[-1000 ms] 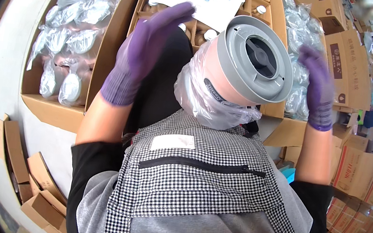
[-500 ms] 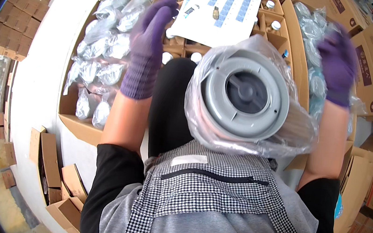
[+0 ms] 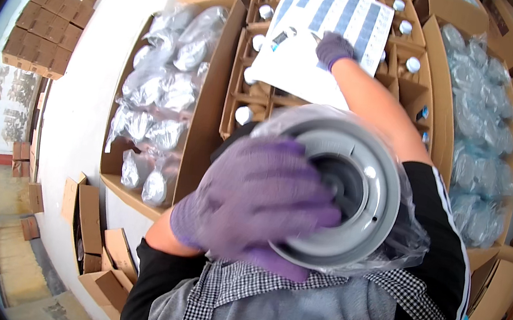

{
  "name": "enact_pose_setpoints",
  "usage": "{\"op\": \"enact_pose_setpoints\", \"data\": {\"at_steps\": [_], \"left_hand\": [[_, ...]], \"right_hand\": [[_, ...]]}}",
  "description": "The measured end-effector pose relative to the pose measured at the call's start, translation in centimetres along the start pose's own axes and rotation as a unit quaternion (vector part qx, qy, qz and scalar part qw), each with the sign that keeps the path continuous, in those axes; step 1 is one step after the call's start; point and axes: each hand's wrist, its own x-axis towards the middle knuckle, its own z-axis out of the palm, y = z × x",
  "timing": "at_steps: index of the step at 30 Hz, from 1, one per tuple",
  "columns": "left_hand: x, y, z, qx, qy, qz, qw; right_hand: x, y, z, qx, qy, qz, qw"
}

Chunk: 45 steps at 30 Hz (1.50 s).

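Observation:
A grey round plastic part with a dark recessed centre rests in my lap, wrapped in a clear plastic bag. My left hand, in a purple glove, lies across its left side. The fingers reach over the ring to the central opening and the thumb lies along the lower edge; motion blurs the hand. At the far side, my right hand, also gloved, is closed on the printed sheet. A small tip shows at its fingers, but the thing itself is mostly hidden. Beside it on the sheet lies a small black-and-white item.
Under the sheet stands a divided carton of white-capped bottles. Open cartons hold plastic-wrapped items on the left and more wrapped items on the right. Flattened cardboard lies at left; stacked boxes stand beyond.
My left hand has come down onto the grey part. My right hand has moved left from the right-hand carton onto the sheet, where a small brownish item lay; that item is now hidden.

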Motion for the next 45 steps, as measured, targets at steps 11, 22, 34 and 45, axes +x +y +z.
{"op": "enact_pose_setpoints", "data": {"at_steps": [11, 22, 34, 45], "left_hand": [[0.9, -8.2, 3.8, -0.124, 0.086, -0.289, 0.945], [-0.9, -9.5, 3.4, -0.068, 0.074, -0.345, 0.933], [-0.7, -9.0, 4.0, -0.001, 0.094, -0.402, 0.911], [-1.4, -9.8, 3.8, 0.011, 0.102, -0.353, 0.93]], "right_hand": [[-23.3, 6.4, -22.0, 0.441, 0.044, -0.354, 0.824], [-44.4, 11.7, -16.6, 0.633, -0.256, -0.037, 0.73], [-34.5, 4.6, -13.2, 0.18, 0.053, -0.217, 0.958], [-32.9, 0.9, -15.0, 0.073, 0.028, -0.112, 0.991]]}}
